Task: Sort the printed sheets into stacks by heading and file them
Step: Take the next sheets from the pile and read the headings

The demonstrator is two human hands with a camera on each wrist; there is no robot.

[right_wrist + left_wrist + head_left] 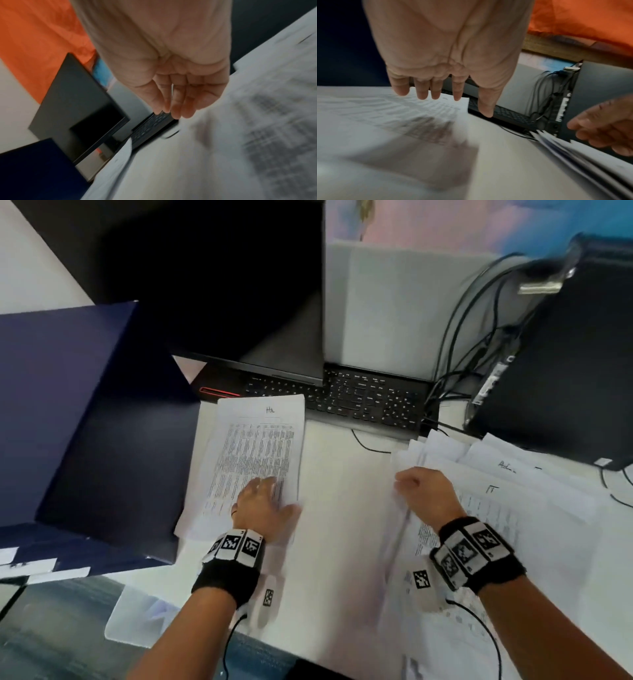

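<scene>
Head view: left hand (263,505), fingers spread flat over left stack (255,460) on worktop (342,491); right hand (423,491) above loose sheets (513,508). Left wrist: grip spread, nothing held. Right wrist: fingers loosely bent, empty

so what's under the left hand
The left hand hovers flat over a printed sheet topping a small stack; the sheets beneath are covered, headings unseen.

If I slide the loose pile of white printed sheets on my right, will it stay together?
Probably not: the loose pile of white printed sheets is already fanned, so pushing likely spreads it further. Thin paper should flop when lifted.
</scene>
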